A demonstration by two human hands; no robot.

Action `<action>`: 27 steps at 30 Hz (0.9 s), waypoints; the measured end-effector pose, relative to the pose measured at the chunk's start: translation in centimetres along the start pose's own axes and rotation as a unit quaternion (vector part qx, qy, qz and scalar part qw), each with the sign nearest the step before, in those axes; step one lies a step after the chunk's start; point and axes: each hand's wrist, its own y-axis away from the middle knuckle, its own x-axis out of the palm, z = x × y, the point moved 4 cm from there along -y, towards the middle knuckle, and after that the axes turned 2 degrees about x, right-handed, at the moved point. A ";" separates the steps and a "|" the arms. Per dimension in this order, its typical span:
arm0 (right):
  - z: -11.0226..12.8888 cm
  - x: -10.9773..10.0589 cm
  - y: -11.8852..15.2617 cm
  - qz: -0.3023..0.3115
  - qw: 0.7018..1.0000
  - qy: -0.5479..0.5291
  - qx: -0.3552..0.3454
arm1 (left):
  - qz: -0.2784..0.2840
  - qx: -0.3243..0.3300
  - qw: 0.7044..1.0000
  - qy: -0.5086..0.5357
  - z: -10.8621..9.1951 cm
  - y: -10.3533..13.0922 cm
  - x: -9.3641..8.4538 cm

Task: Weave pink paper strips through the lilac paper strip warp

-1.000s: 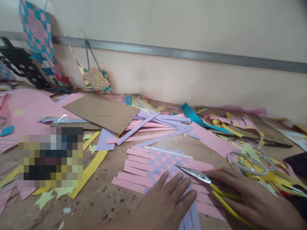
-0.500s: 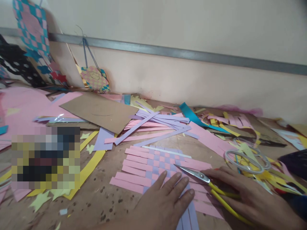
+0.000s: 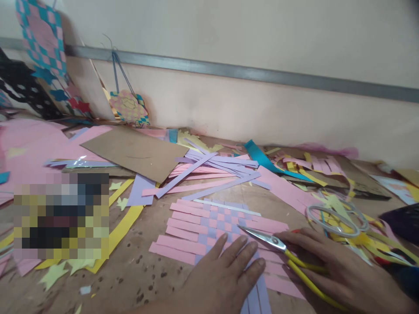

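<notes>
A mat of woven pink and lilac paper strips [image 3: 221, 216] lies on the table, its loose pink ends sticking out at both sides. Flat on its lower middle rests my left hand [image 3: 225, 272], fingers spread. My right hand [image 3: 330, 266] is wrapped round the yellow handles of a pair of scissors [image 3: 273, 240]. The metal blades are together, pointing left, with their tip over the right part of the woven squares. Some lilac strips run out below my left hand, and part of the weave is hidden under it.
Behind the mat lies a pile of loose lilac and pink strips [image 3: 212, 163] beside a brown cardboard sheet [image 3: 137, 152]. Grey-handled scissors [image 3: 334, 220] sit among yellow scraps at right. Yellow paper stars [image 3: 54, 274] lie at left. A woven ornament [image 3: 129, 107] hangs against the wall.
</notes>
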 end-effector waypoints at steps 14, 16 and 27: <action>0.3 -0.5 -0.6 0.004 1.000 -0.010 -0.011 | 0.019 -0.004 0.999 0.031 0.2 -0.2 -0.3; 0.4 -0.4 -0.6 0.009 1.000 -0.012 -0.006 | 0.025 -0.005 0.999 0.037 0.2 -0.1 -0.2; -1.0 -0.1 0.2 -0.005 0.997 -0.054 0.049 | 0.019 -0.006 0.999 0.040 0.1 0.3 1.3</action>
